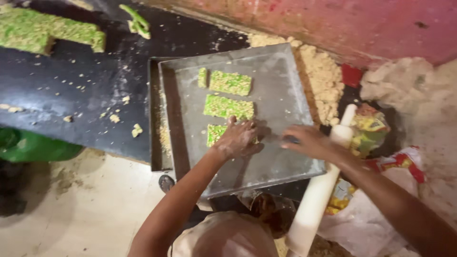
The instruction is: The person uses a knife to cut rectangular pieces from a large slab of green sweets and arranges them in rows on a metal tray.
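Pressing down at frame centre, left hand (pixel 239 139) lying flat, fingers spread, on a green crumbly rectangular slab (pixel 215 133) in the grey metal tray (pixel 281 109); right hand (pixel 309 142) closing around a small dark object (pixel 291 139) beside it.

My left hand (pixel 239 139) presses down flat on the nearest green slab (pixel 216 133) on the grey metal tray (pixel 281 95), covering its right part. Two more green slabs (pixel 229 107) lie just beyond it in a column. My right hand (pixel 310 142) rests at the tray's right edge, fingers around a small dark tool (pixel 291 139). A white rolling pin (pixel 318 190) lies beneath my right wrist, beside crumpled wrappers (pixel 369 128)
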